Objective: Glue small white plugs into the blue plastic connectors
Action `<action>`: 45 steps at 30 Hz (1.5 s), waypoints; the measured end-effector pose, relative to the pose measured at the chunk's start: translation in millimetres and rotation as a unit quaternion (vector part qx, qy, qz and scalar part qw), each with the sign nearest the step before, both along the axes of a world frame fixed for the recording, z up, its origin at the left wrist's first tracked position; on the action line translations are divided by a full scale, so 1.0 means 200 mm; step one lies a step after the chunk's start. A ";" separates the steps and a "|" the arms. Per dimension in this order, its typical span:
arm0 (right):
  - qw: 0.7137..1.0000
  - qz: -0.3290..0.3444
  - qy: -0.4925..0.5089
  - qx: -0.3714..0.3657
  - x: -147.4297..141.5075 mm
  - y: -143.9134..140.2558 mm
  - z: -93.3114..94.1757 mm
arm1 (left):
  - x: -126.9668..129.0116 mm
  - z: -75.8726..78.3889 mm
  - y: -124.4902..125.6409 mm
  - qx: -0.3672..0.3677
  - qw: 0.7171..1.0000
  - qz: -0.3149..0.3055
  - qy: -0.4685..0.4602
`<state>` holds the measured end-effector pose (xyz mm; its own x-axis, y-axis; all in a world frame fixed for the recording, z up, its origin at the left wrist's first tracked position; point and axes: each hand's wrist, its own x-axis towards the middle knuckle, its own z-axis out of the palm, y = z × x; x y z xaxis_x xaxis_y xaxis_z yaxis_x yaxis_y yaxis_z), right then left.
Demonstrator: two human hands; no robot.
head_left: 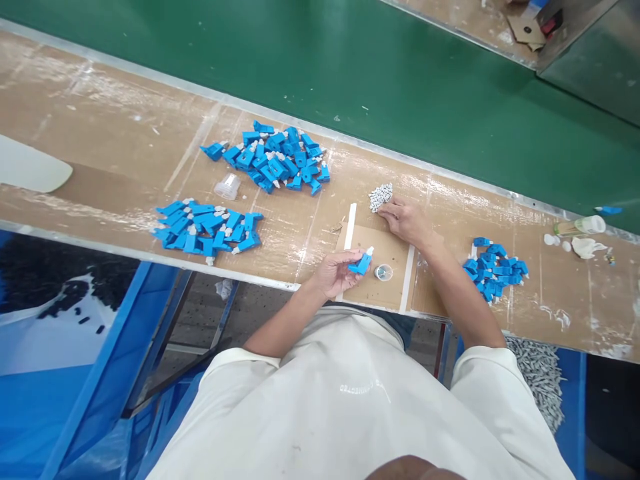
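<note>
blue connector held over a taped brown table

the left hand pinches a blue connector piece between thumb and fingertips, its white tip pointing up, just above the near edge of the table. the right hand reaches forward, fingers curled narrow onto a small heap of white parts. a small round cap lies on a cardboard pad between the hands. piles of blue pieces lie far left, near left and right. the worn table top shines with tape. beyond it runs a green belt.
</note>
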<state>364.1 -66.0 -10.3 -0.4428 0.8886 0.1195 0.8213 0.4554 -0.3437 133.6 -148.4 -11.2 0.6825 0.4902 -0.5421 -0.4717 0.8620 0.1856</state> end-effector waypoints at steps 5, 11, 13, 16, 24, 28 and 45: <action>0.991 0.005 -0.128 -0.031 -0.04 0.00 0.10 | 0.00 -0.02 0.00 -0.009 1.000 0.005 -0.008; 0.965 -0.008 -0.250 -0.078 -0.14 -0.01 0.17 | 0.00 0.00 0.00 -0.011 1.000 0.008 -0.005; 0.974 -0.026 -0.211 -0.084 -0.13 -0.01 0.17 | 0.00 0.01 0.00 -0.016 1.000 0.011 -0.004; 0.989 -0.079 0.014 -0.124 -0.10 -0.03 0.19 | -0.01 0.03 0.01 -0.020 1.000 0.011 -0.010; 0.775 -0.139 0.550 -0.278 -0.12 -0.35 0.30 | 0.02 0.15 0.01 0.126 0.990 0.063 -0.010; 0.741 -0.162 0.583 -0.291 -0.19 -0.45 0.33 | 0.07 0.19 0.00 0.178 0.981 0.072 0.009; 0.770 -0.189 0.564 -0.232 -0.26 -0.56 0.33 | 0.09 0.16 -0.02 0.209 0.971 0.099 0.056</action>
<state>311.7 -178.4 55.4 0.0113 0.9913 -0.1308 -0.0748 -0.1296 -0.9887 152.1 -152.0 20.7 0.5011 0.7986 -0.3333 -0.5768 0.5953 0.5593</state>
